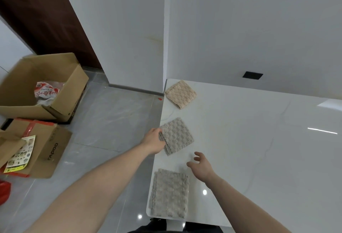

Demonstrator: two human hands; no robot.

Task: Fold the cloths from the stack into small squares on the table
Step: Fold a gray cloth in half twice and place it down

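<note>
Gripping the left edge of a folded grey cloth (176,135) at centre frame, left hand (153,140) curled round its scalloped layers where they overhang the white tabletop (259,149) edge. Hovering just below and right of that, right hand (200,166), fingers spread and relaxed, clamped on nothing, touching neither cloth nor stack as far as can be told.

Lying flat at lower centre, near the tabletop's front corner: the stack of grey cloths (170,194), unfolded, edges roughly aligned. Sitting at the tabletop's far left corner, upper centre of the frame: a folded beige cloth (180,94), already a small square, well apart from the grey one.

Judging the step: placing or squaring the second folded cloth, with the stack not yet finished.

Risks from here:
- Slipping layers. Held at one edge only, so a pull toward frame left could fan the folds open and spoil the square.
- Dropping off the edge. Sitting right at the tabletop's left rim, partly over the floor (111,121); letting go without a push inward could tip it down.
- Brushing the stack with the right forearm while reaching, skewing its edges.

Off the tabletop, left of frame: an open cardboard box (42,88) holding a printed bag, and a second taped box (37,147) below it.
</note>
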